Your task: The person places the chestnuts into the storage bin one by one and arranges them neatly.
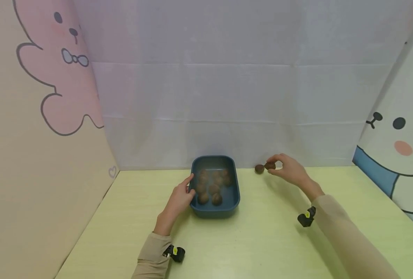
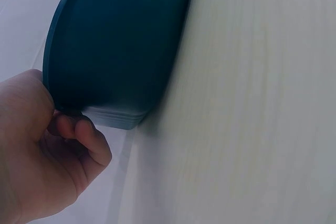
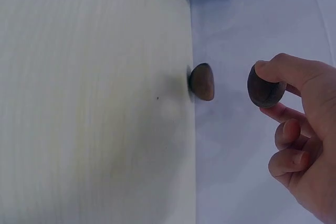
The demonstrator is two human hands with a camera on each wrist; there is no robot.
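Observation:
A dark teal plastic bin (image 1: 215, 213) stands on the table with several brown chestnuts (image 1: 214, 189) on its floor. My left hand (image 1: 177, 198) grips its left rim; in the left wrist view the thumb lies at the bin's edge and the other fingers curl in beside the wall. To the right of the bin, my right hand (image 1: 290, 170) pinches a chestnut (image 3: 265, 88) between thumb and fingertips. In the right wrist view it appears lifted off the tabletop, the other fingers loosely bent. A second chestnut (image 3: 202, 82) lies on the table at the back edge, just left of the held one.
The pale yellow table (image 1: 262, 240) ends at a white cloth wall (image 1: 199, 93) close behind the bin and chestnuts. Printed panels (image 1: 67, 77) with cartoon animals flank both sides. A black wrist camera (image 1: 307, 217) sits on each sleeve.

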